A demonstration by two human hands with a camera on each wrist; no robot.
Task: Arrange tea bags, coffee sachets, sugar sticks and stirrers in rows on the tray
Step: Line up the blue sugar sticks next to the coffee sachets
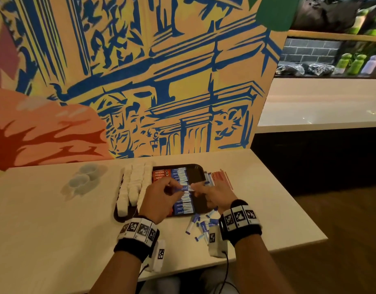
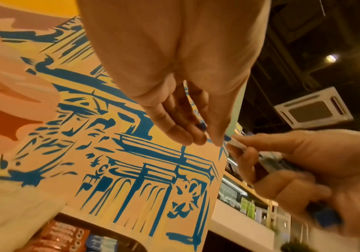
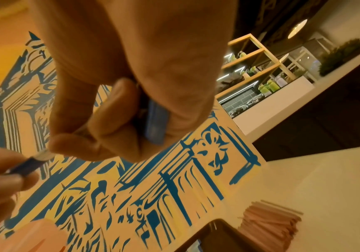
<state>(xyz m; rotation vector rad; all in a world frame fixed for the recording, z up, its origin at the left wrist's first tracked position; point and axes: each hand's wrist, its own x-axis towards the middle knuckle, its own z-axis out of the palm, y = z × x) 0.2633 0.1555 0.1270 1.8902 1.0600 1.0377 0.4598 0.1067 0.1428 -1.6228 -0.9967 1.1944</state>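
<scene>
Behind the white table a wall mural of blue line-work on yellow is filling the view. Both hands are hovering over the dark tray, pinching one blue-and-white sugar stick between them: the left hand is gripping its dark blue end with thumb and fingertips, and the right hand is nipping the white end while clutching more sticks in its curled fingers. Directly beneath the fingertips a row of sugar sticks is lying on the tray, with red coffee sachets beyond the left fingers and white tea bags further left. Stirrers are lying just beyond the right fingers, off the tray; loose sugar sticks are scattered near the right wrist.
</scene>
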